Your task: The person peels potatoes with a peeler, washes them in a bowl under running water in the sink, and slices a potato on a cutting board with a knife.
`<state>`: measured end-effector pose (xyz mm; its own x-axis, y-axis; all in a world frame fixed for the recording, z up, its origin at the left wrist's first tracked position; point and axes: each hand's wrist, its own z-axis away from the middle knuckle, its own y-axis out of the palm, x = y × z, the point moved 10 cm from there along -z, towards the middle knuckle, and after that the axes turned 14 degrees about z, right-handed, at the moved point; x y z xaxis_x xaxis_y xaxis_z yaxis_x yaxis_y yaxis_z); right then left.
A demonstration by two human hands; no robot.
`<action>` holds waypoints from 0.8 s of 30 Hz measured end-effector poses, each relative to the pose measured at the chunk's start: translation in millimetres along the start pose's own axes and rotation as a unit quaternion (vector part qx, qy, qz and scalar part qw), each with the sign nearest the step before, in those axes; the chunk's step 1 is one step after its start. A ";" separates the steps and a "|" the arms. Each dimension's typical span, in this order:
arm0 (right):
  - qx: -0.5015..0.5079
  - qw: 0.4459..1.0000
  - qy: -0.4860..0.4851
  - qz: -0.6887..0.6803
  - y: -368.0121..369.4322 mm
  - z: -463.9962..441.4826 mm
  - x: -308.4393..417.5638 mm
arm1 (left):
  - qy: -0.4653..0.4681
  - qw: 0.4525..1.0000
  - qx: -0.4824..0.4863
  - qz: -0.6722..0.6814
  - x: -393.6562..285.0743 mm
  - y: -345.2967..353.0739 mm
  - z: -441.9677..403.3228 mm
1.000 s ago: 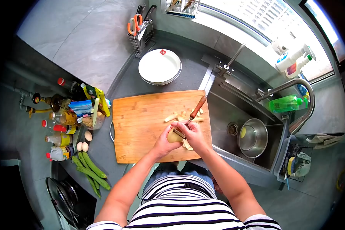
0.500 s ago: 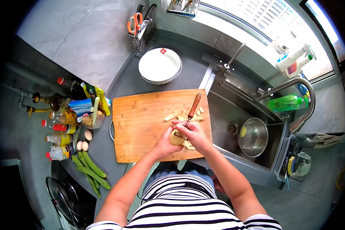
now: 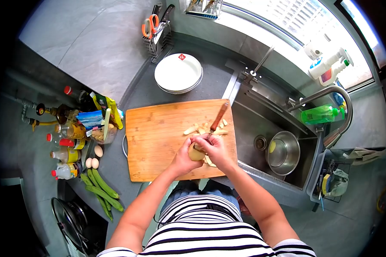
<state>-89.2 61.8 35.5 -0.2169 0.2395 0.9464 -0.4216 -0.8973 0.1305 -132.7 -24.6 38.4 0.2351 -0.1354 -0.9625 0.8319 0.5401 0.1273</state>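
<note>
Over the right part of the wooden cutting board (image 3: 158,141), my left hand (image 3: 185,161) is closed around a pale, peeled-looking potato (image 3: 195,153). My right hand (image 3: 217,153) grips a peeler with a reddish-brown wooden handle (image 3: 219,116), the handle pointing up and away from me. The peeler's working end is at the potato and mostly hidden by my fingers. Several strips of peel (image 3: 192,129) lie on the board around and beyond my hands.
A stack of white plates (image 3: 178,75) stands behind the board. To the right, the sink holds a metal bowl (image 3: 287,152) under a curved faucet (image 3: 349,115). On the left are eggs (image 3: 95,163), long green gourds (image 3: 103,186) and several bottles (image 3: 68,155). Scissors (image 3: 150,26) and knives stand in a rack.
The peeler's handle has tilted slightly to the right and my right hand has shifted a little on the potato. Both hands keep their holds.
</note>
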 end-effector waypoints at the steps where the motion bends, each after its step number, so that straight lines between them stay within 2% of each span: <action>1: -0.030 0.999 0.005 -0.041 -7.8 -4.9 -8.1 | 0.004 1.000 -0.001 0.020 4.8 -1.8 -0.3; 3: -0.075 0.987 0.025 -0.139 -16.6 -8.7 -21.0 | 0.014 0.998 0.003 0.068 10.4 -1.2 -0.1; 9: -0.099 0.979 0.073 -0.163 -19.9 -9.1 -42.3 | 0.011 0.998 0.013 0.060 9.5 0.1 8.5; 12: -0.108 0.971 0.116 -0.177 -26.1 -5.5 -50.6 | 0.051 0.998 0.024 0.040 -4.0 7.5 11.4; 14: -0.132 0.961 0.152 -0.187 -28.0 2.5 -36.9 | 0.023 0.999 0.000 0.045 7.0 3.0 9.7; 15: -0.102 0.966 0.103 -0.212 -24.1 -2.5 -33.2 | 0.009 0.999 -0.010 0.048 13.3 1.2 8.2; 19: -0.023 0.995 0.053 -0.087 -10.5 -5.1 -33.4 | 0.043 0.997 -0.023 -0.054 12.9 -3.1 6.1; 22: -0.056 0.992 0.052 -0.098 -14.9 -9.3 -36.7 | 0.076 0.991 -0.020 -0.109 2.2 -0.5 5.3; 23: -0.117 0.980 0.080 -0.139 -25.8 -6.9 -44.1 | 0.093 0.990 -0.011 -0.108 -4.1 1.9 6.4; 24: -0.125 0.973 0.100 -0.165 -28.2 -5.5 -51.7 | 0.112 0.988 -0.003 -0.106 -11.3 4.7 6.8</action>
<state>-70.9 76.7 -18.7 -0.1899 0.5890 0.7855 -0.6935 -0.6468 0.3174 -128.0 -26.2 51.5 -0.0621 -0.0598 -0.9963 0.8477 0.5238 -0.0843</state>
